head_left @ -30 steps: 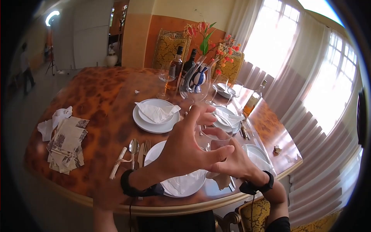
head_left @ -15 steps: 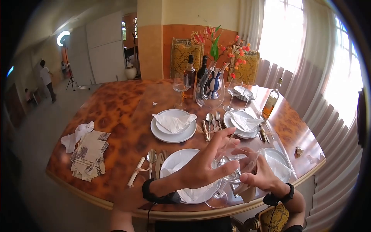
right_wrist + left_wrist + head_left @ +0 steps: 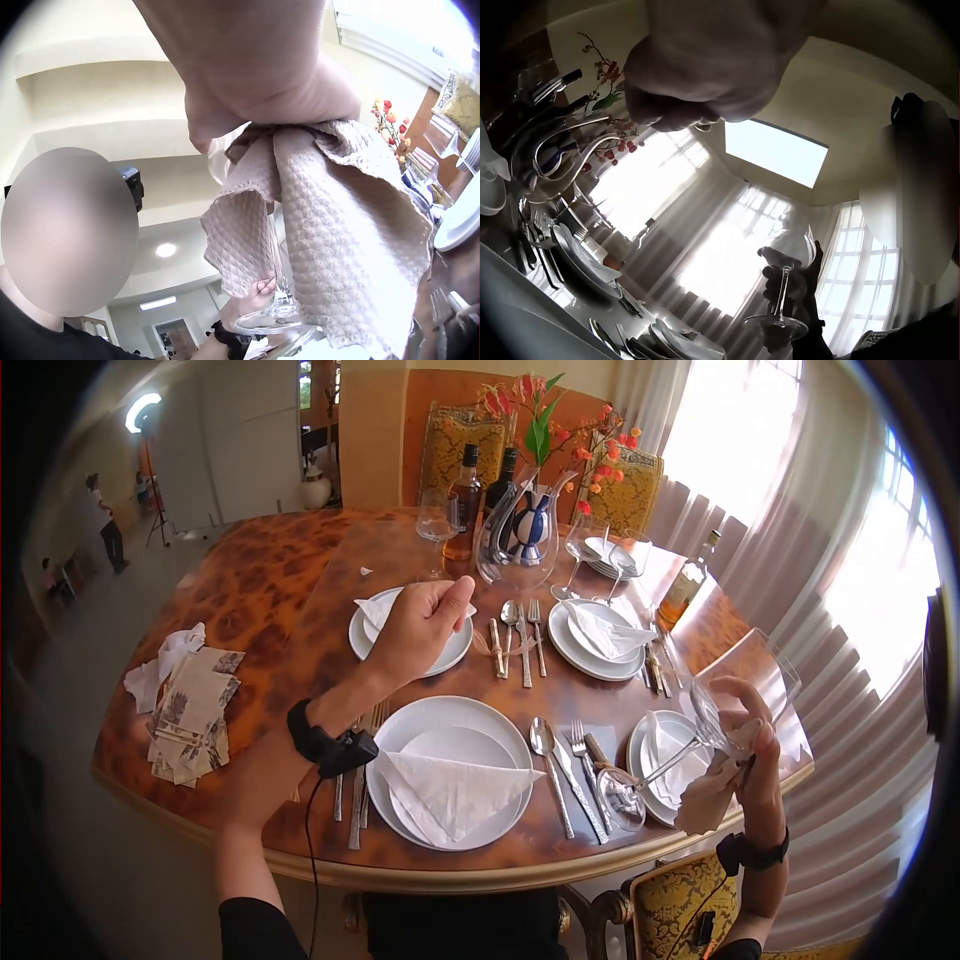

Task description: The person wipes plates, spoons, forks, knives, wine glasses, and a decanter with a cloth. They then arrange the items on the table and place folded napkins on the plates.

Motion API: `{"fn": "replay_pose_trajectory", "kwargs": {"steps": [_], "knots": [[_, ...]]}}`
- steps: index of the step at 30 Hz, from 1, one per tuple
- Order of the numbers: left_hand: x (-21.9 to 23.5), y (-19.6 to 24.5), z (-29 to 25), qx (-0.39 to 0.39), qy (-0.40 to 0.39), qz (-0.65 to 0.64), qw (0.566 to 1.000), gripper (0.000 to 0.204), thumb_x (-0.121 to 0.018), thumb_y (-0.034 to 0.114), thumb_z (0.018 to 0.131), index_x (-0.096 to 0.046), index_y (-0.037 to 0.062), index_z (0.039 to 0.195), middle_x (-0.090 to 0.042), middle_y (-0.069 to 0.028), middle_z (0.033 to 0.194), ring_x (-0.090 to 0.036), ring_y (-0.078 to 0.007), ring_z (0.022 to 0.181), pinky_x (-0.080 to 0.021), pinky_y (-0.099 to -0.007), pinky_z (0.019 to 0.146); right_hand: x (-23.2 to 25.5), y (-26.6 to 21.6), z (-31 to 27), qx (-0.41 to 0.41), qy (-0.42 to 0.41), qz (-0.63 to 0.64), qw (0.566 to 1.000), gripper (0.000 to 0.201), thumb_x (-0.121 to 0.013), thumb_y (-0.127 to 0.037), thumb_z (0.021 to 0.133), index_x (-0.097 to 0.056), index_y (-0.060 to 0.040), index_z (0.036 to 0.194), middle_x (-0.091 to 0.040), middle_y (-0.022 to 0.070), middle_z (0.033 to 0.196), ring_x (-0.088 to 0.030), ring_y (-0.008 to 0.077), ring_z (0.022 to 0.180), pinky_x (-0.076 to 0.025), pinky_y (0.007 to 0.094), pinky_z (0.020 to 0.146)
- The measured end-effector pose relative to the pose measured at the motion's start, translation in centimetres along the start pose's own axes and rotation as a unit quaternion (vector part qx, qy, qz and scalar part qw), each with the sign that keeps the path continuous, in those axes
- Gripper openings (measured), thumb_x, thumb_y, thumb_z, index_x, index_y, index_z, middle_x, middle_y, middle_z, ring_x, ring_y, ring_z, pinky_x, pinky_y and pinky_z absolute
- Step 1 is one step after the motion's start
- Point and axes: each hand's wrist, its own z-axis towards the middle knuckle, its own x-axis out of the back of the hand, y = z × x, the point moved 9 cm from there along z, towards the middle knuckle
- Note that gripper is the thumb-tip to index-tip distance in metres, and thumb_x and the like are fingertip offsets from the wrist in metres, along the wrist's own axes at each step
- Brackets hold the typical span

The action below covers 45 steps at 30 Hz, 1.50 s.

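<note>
While both hands were round the glass half a second ago, the head view now has them apart: left hand [image 3: 420, 628] off to the left, right hand [image 3: 757, 750] out to the right with the wine glass [image 3: 672, 762]. Glass has gone from near upright over the near plate [image 3: 447, 709] to tilted over the right-hand plate [image 3: 640, 752], foot pointing down-left. Right fingers are curled round the bowl, with a cloth [image 3: 708, 797] bunched in the same grip and hanging below. Left fingers are clenched, thumb against them, nothing visible in them. Net: support is down to the right hand only, so I'd judge the glass more prone to swing or slip than in a two-handed hold. Left wrist view: left fingers folded in overhead, glass well apart in the other hand, so that one is released. Right wrist view: cloth drapes down beside the stem and hides most of the bowl; exact fingertip contact, can't tell.
</note>
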Motion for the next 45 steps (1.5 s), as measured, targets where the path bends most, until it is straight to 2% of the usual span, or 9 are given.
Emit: {"fn": "replay_pose_trajectory", "kwargs": {"steps": [8,11,13,14,16,27,37,40,45], "knots": [[9.7,-8.9,10.6,0.06,0.067,0.301,0.949,0.031,-0.064,0.029,0.089,-0.062,-0.0015,0.088,-0.067,-0.0139,0.079,-0.064,-0.0221,0.074,-0.05,-0.0377,0.066,4.6,1.2,2.0,0.012,0.068,-0.001,0.998,0.088,-0.05,-0.074,0.079,-0.051,0.0009,0.124,-0.046,-0.0044,0.064,-0.04,0.0031,0.057,-0.023,0.0198,0.051],[10.9,-12.4,13.4,0.1,0.08,0.378,0.917,0.055,-0.069,0.043,0.084,-0.058,0.0001,0.116,-0.07,-0.0169,0.097,-0.067,-0.0249,0.095,-0.052,-0.0372,0.08,4.2,0.8,3.8,0.009,0.065,0.01,0.998,0.079,-0.049,-0.069,0.084,-0.053,0.0001,0.123,-0.051,-0.0011,0.067,-0.047,0.0055,0.061,-0.031,0.0203,0.054],[11.1,-15.8,15.2,0.168,0.102,0.307,0.931,0.096,-0.076,0.052,0.074,-0.035,-0.0006,0.143,-0.055,-0.0257,0.13,-0.054,-0.0338,0.122,-0.044,-0.0425,0.1,4.6,1.4,5.3,-0.006,0.063,-0.019,0.998,0.077,-0.049,-0.068,0.084,-0.055,-0.0013,0.121,-0.058,0.0051,0.084,-0.052,0.0087,0.068,-0.038,0.0218,0.058],[10.9,-18.0,16.4,0.16,0.101,0.309,0.932,0.096,-0.076,0.052,0.074,-0.035,-0.0006,0.143,-0.055,-0.0257,0.13,-0.054,-0.0338,0.122,-0.044,-0.0425,0.1,4.8,1.8,6.0,-0.015,0.061,-0.021,0.998,0.074,-0.049,-0.067,0.085,-0.057,-0.0025,0.119,-0.058,0.0085,0.106,-0.055,0.0128,0.083,-0.043,0.0252,0.071],[10.9,-21.5,18.8,0.125,0.131,0.255,0.95,0.119,-0.081,0.055,0.064,-0.02,-0.0035,0.147,-0.037,-0.0292,0.145,-0.038,-0.0381,0.136,-0.035,-0.0408,0.11,5.5,2.6,7.1,-0.022,0.074,-0.03,0.997,0.073,-0.048,-0.067,0.086,-0.057,-0.0028,0.119,-0.055,0.0085,0.113,-0.054,0.0145,0.09,-0.043,0.0275,0.077],[10.2,-27.5,22.4,0.11,0.189,0.118,0.969,0.102,-0.087,0.047,0.061,-0.04,-0.0044,0.136,-0.055,-0.0236,0.129,-0.055,-0.0317,0.119,-0.044,-0.0361,0.1,1.7,4.5,15.9,-0.021,0.041,-0.02,0.999,0.066,-0.05,-0.059,0.091,-0.058,0.0006,0.118,-0.057,0.0085,0.109,-0.05,0.0175,0.106,-0.037,0.0315,0.094],[20.3,-8.3,14.1,-0.067,0.248,-0.257,0.932,0.078,-0.078,0.033,0.082,-0.029,0.0087,0.138,-0.053,-0.014,0.123,-0.06,-0.0248,0.107,-0.05,-0.0427,0.095,-12.5,1.4,29.0,0.04,-0.005,-0.004,0.999,0.085,-0.058,-0.068,0.083,-0.054,0.0061,0.126,-0.057,0.0163,0.119,-0.052,0.0215,0.115,-0.037,0.0315,0.1],[23.1,-5.0,10.0,-0.117,0.259,-0.278,0.918,0.061,-0.065,0.034,0.092,-0.032,0.008,0.137,-0.054,-0.0184,0.124,-0.06,-0.0338,0.109,-0.05,-0.0436,0.096,-19.0,3.5,34.6,0.037,-0.03,-0.008,0.999,0.095,-0.064,-0.073,0.075,-0.054,0.0077,0.124,-0.057,0.0199,0.12,-0.056,0.0243,0.112,-0.043,0.0354,0.097],[24.9,-0.9,4.0,-0.083,0.257,-0.204,0.941,0.06,-0.064,0.04,0.092,-0.036,0.0063,0.132,-0.055,-0.0194,0.124,-0.061,-0.0315,0.107,-0.049,-0.0426,0.094,-27.4,5.8,38.1,0.026,-0.001,-0.036,0.999,0.106,-0.067,-0.076,0.068,-0.049,0.0082,0.129,-0.059,0.0251,0.119,-0.06,0.0294,0.11,-0.047,0.0373,0.093]]}}
